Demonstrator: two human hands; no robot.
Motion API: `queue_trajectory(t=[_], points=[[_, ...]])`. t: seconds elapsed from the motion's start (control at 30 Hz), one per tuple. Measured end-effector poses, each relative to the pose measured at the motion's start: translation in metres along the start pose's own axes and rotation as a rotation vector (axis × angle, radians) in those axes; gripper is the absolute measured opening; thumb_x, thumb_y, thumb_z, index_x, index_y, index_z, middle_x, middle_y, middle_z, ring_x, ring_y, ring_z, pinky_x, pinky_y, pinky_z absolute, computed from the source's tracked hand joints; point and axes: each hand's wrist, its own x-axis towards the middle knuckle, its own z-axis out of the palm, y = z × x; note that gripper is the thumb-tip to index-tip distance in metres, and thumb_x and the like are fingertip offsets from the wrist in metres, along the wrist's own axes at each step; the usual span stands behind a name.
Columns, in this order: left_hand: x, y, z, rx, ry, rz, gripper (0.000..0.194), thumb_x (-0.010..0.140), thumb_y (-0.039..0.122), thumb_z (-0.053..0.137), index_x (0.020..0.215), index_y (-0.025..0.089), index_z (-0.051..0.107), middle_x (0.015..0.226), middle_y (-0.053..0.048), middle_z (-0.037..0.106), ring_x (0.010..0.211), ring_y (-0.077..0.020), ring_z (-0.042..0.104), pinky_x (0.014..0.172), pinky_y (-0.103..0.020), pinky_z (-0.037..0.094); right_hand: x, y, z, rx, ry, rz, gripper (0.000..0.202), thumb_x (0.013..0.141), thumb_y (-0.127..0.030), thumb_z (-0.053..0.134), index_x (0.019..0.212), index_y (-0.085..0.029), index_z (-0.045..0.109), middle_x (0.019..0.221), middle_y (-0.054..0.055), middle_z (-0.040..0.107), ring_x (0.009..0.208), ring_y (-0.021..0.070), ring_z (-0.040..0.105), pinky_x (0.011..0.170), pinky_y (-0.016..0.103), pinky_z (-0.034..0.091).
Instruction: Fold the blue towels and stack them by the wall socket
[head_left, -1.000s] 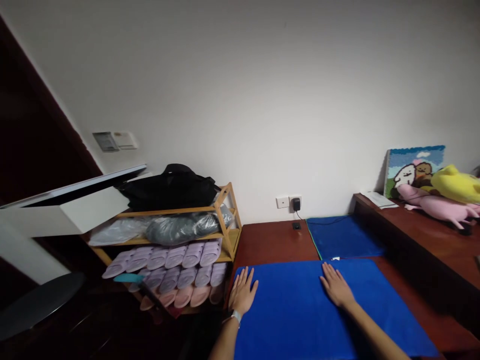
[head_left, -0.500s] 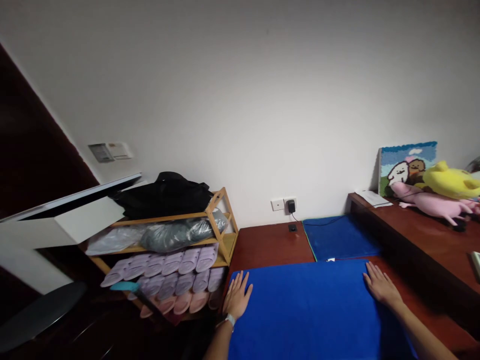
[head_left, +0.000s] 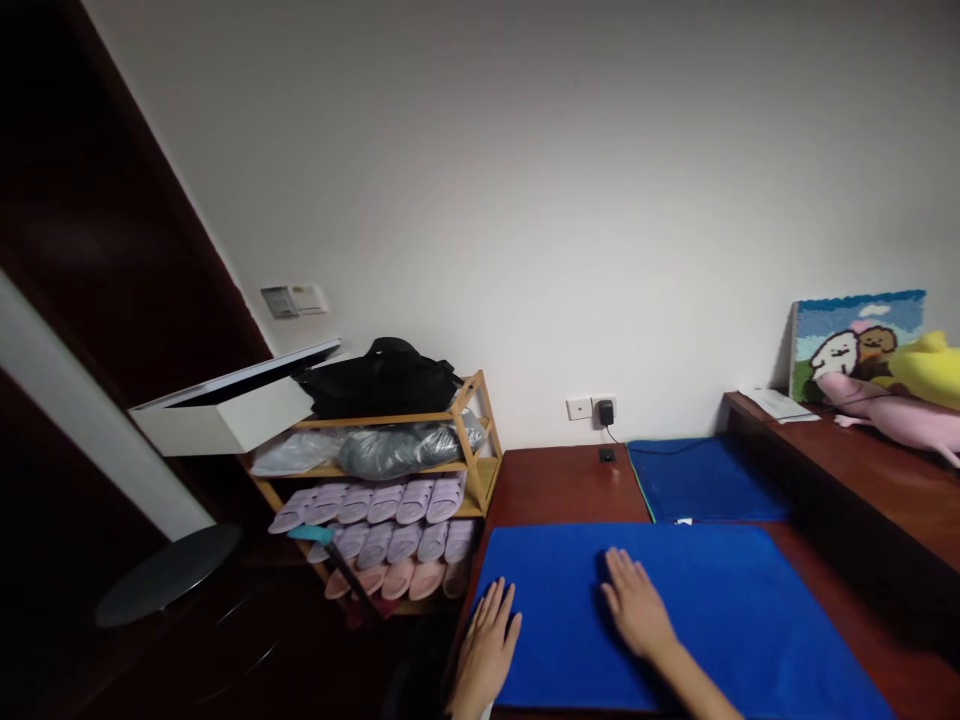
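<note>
A bright blue cloth lies spread flat on the reddish-brown wooden table. My left hand rests at the cloth's left edge, palm down, fingers stretched out and nothing held. Over the middle of the cloth is my right hand, also palm down with its fingers extended and holding nothing; whether it touches the fabric is hard to tell. Behind the large cloth lies a smaller, darker blue cloth with a green edge.
A wooden rack at the left holds slippers, plastic-wrapped items and a black bag. On the right, a raised ledge bears plush toys and a picture. A black plug sits in the wall socket.
My right hand has moved left from the cloth's far right corner to its middle. My left hand is slightly nearer to me along the left edge. The view has shifted left.
</note>
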Motion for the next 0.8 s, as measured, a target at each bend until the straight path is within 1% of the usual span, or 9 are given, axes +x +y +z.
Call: queue_trajectory(t=[0.1, 0.17, 0.23, 0.33, 0.4, 0.47, 0.67, 0.73, 0.8], points=[[-0.014, 0.006, 0.003, 0.030, -0.048, -0.048, 0.065, 0.105, 0.056, 0.028, 0.164, 0.029, 0.032, 0.171, -0.001, 0.027, 0.158, -0.0239, 0.024, 0.130, -0.048, 0.027, 0.002, -0.078, 0.026, 0.107, -0.090, -0.097, 0.073, 0.104, -0.057, 0.023, 0.163, -0.015, 0.032, 0.169, 0.008, 0.028, 0.158, 0.0280, 0.024, 0.130, 0.050, 0.023], [-0.015, 0.007, 0.001, 0.051, -0.080, -0.061, 0.066, 0.105, 0.057, 0.028, 0.164, 0.028, 0.031, 0.171, -0.001, 0.026, 0.158, -0.0240, 0.022, 0.131, -0.048, 0.024, 0.004, -0.103, 0.038, 0.127, -0.143, -0.124, 0.073, 0.104, -0.057, 0.024, 0.164, -0.015, 0.030, 0.169, 0.008, 0.026, 0.158, 0.0284, 0.022, 0.130, 0.051, 0.020], [-0.013, 0.008, -0.001, 0.063, -0.097, -0.065, 0.066, 0.105, 0.057, 0.028, 0.164, 0.029, 0.030, 0.171, 0.000, 0.026, 0.159, -0.0239, 0.020, 0.131, -0.049, 0.023, 0.005, -0.108, 0.044, 0.134, -0.155, -0.134, 0.072, 0.104, -0.056, 0.023, 0.164, -0.016, 0.029, 0.170, 0.008, 0.024, 0.159, 0.0277, 0.020, 0.131, 0.050, 0.018], [-0.011, 0.009, -0.002, 0.074, -0.093, -0.070, 0.066, 0.105, 0.056, 0.028, 0.164, 0.029, 0.029, 0.171, 0.000, 0.024, 0.159, -0.0240, 0.019, 0.131, -0.049, 0.023, -0.001, -0.086, 0.043, 0.111, -0.127, -0.085, 0.072, 0.104, -0.057, 0.023, 0.164, -0.017, 0.029, 0.171, 0.008, 0.023, 0.159, 0.0273, 0.020, 0.131, 0.049, 0.017], [-0.011, 0.008, -0.001, 0.080, -0.084, -0.070, 0.066, 0.105, 0.057, 0.029, 0.165, 0.028, 0.028, 0.172, -0.001, 0.022, 0.159, -0.0243, 0.019, 0.130, -0.049, 0.023, -0.012, -0.052, 0.037, 0.066, -0.090, 0.001, 0.073, 0.103, -0.057, 0.026, 0.163, -0.016, 0.033, 0.170, 0.009, 0.026, 0.158, 0.0287, 0.024, 0.130, 0.050, 0.019], [-0.012, 0.007, 0.001, 0.081, -0.068, -0.062, 0.066, 0.106, 0.056, 0.028, 0.165, 0.028, 0.026, 0.172, -0.001, 0.022, 0.159, -0.0250, 0.021, 0.130, -0.051, 0.025, -0.030, -0.002, 0.029, 0.009, -0.021, 0.090, 0.073, 0.103, -0.056, 0.027, 0.161, -0.014, 0.038, 0.168, 0.010, 0.031, 0.157, 0.0301, 0.027, 0.129, 0.053, 0.022], [-0.011, 0.003, 0.006, 0.089, -0.031, -0.035, 0.065, 0.106, 0.054, 0.030, 0.164, 0.026, 0.028, 0.172, -0.002, 0.025, 0.158, -0.0257, 0.024, 0.129, -0.050, 0.027, -0.105, 0.197, -0.006, -0.237, 0.158, 0.321, 0.072, 0.097, -0.052, 0.024, 0.150, -0.015, 0.056, 0.159, 0.014, 0.049, 0.150, 0.0345, 0.041, 0.122, 0.061, 0.033], [-0.011, 0.002, 0.008, 0.088, -0.018, -0.039, 0.064, 0.106, 0.053, 0.032, 0.164, 0.028, 0.029, 0.172, -0.002, 0.026, 0.158, -0.0263, 0.025, 0.129, -0.051, 0.028, -0.125, 0.250, -0.018, -0.304, 0.165, 0.288, 0.065, 0.095, -0.046, 0.026, 0.138, -0.020, 0.068, 0.156, 0.014, 0.054, 0.147, 0.0365, 0.046, 0.118, 0.064, 0.037], [-0.011, 0.002, 0.009, 0.090, -0.012, -0.045, 0.063, 0.106, 0.053, 0.033, 0.164, 0.029, 0.030, 0.172, -0.002, 0.025, 0.158, -0.0267, 0.024, 0.128, -0.052, 0.028, -0.139, 0.283, -0.025, -0.346, 0.164, 0.266, 0.060, 0.094, -0.042, 0.028, 0.130, -0.023, 0.073, 0.153, 0.014, 0.058, 0.144, 0.0371, 0.050, 0.115, 0.065, 0.039]])
